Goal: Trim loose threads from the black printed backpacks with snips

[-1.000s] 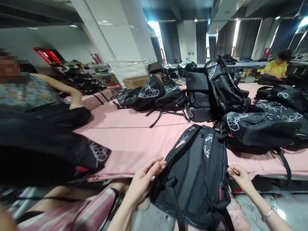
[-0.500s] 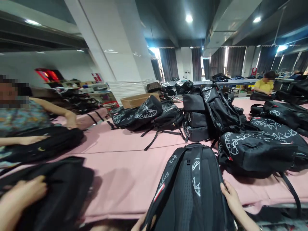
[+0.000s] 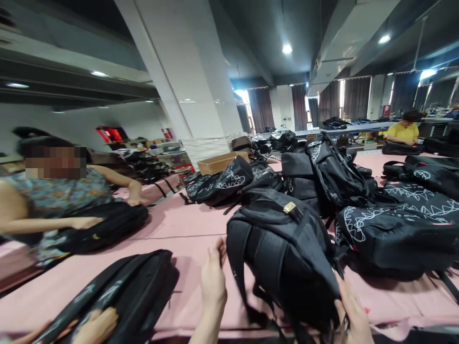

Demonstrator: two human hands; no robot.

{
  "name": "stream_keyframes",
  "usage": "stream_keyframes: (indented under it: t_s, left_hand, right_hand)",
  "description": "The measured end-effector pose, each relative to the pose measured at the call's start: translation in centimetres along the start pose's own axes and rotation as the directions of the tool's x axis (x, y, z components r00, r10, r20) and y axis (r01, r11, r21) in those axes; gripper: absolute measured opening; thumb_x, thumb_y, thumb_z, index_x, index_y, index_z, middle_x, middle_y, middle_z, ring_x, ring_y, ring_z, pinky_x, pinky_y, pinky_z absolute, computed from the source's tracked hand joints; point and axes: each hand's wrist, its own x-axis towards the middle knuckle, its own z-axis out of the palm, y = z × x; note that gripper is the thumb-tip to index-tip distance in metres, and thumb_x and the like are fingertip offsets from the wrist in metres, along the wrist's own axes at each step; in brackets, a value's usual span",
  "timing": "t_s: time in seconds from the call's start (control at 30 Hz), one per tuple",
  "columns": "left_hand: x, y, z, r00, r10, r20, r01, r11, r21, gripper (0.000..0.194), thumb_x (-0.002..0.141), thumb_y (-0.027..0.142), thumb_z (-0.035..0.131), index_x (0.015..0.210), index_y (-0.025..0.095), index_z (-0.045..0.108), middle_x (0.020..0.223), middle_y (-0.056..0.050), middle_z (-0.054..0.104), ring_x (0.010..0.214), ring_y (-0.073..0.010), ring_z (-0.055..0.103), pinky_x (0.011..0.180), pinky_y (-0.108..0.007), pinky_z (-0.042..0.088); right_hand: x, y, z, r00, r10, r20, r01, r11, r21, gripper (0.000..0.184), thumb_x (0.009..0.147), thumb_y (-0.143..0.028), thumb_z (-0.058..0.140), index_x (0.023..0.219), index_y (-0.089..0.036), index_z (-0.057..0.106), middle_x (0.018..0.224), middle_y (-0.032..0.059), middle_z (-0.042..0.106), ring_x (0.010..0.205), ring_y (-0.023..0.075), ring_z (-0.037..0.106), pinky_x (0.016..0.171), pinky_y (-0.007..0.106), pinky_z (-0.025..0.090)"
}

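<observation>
A black backpack with wide straps and a small gold-coloured tag near its top stands tilted over the pink table in front of me. My right hand grips its lower right side, fingers against the fabric. Beside the bag's left edge, my left hand is raised with loosely bent fingers, apparently holding nothing; whether the fingertips brush the bag is unclear. At lower left, another person's hand rests on a second black backpack with white marks on its straps.
Black backpacks with white scribble prints lie to the right, and more are piled behind mine. A cardboard box stands by the white pillar. Across the pink table, a person handles a black bag. Someone in yellow sits far right.
The backpack has turned from its strap side to show another side and tilted. My left hand has come off its lower left edge and risen beside it. The view has shifted left.
</observation>
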Motion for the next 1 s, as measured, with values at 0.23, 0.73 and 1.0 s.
stream_keyframes:
  t_s: [0.23, 0.73, 1.0]
  left_hand:
    - [-5.5, 7.9, 3.1, 0.608, 0.794, 0.011, -0.775, 0.590, 0.225, 0.033, 0.084, 0.018, 0.049, 0.117, 0.021, 0.050, 0.112, -0.008, 0.054, 0.110, -0.0200, 0.047, 0.098, -0.035, 0.036]
    - [-9.5, 10.9, 5.0, 0.358, 0.831, 0.427, -0.931, 0.353, 0.093, 0.014, 0.079, 0.007, 0.055, 0.088, 0.017, 0.054, 0.077, -0.003, 0.049, 0.069, -0.0105, 0.048, 0.062, -0.023, 0.042]
    - [-10.5, 11.8, 4.8, 0.660, 0.612, 0.436, -0.693, 0.720, 0.039, 0.017, 0.085, 0.014, 0.045, 0.068, 0.015, 0.047, 0.071, -0.002, 0.048, 0.068, -0.0113, 0.048, 0.061, -0.023, 0.039]
  right_hand:
    - [-1.6, 0.8, 0.0, 0.993, 0.001, 0.119, -0.010, 0.997, 0.080, 0.055, 0.088, -0.017, 0.039, 0.141, -0.021, 0.025, 0.133, 0.0085, 0.043, 0.119, 0.0236, 0.045, 0.091, 0.035, 0.047]
    - [7.5, -3.0, -5.7, 0.921, 0.296, 0.254, -0.360, 0.895, 0.264, 0.034, 0.079, -0.036, 0.057, 0.106, -0.019, 0.043, 0.084, 0.0030, 0.056, 0.073, 0.0151, 0.056, 0.066, 0.024, 0.048]
    - [8.7, -4.5, -6.1, 0.965, 0.065, 0.254, -0.150, 0.933, 0.328, 0.023, 0.086, -0.022, 0.046, 0.109, -0.022, 0.043, 0.101, 0.0052, 0.051, 0.093, 0.0177, 0.050, 0.079, 0.029, 0.043]
